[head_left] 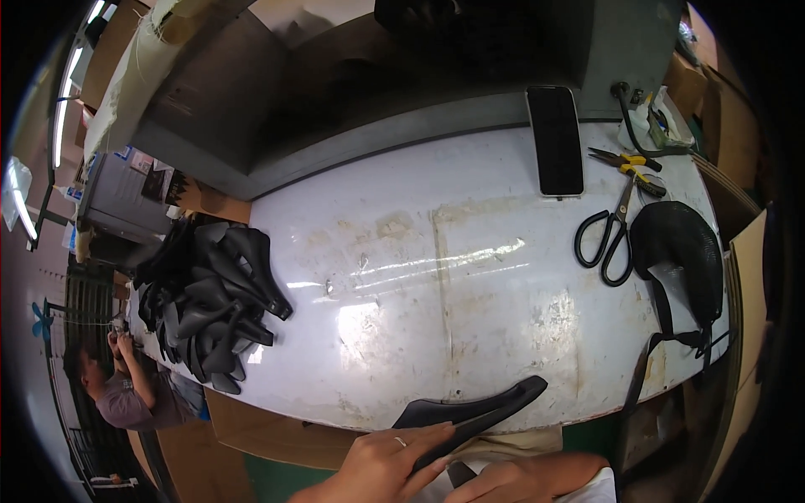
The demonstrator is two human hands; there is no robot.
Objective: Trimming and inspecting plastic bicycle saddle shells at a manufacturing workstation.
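Note:
A long black leather-like piece [495, 408], shaped like a bicycle saddle cover with one narrow end, lies over the table's near edge, a slit-like gap along it. My left hand [377, 465], with a ring on one finger, is closed on its near side, the fingers across it. Just to the right, my right hand [511, 479] is low in the picture with its fingers curled. A small dark bit shows at its fingertips; I cannot tell whether it belongs to the same piece.
Similar black pieces [214, 302] are heaped at the table's left. A phone [555, 142], yellow-handled pliers [629, 161], black-handled scissors [612, 239] and a black mesh-like item with straps [688, 260] lie at the right. A grey metal housing [377, 138] spans the back. Far left, another person [138, 390] works.

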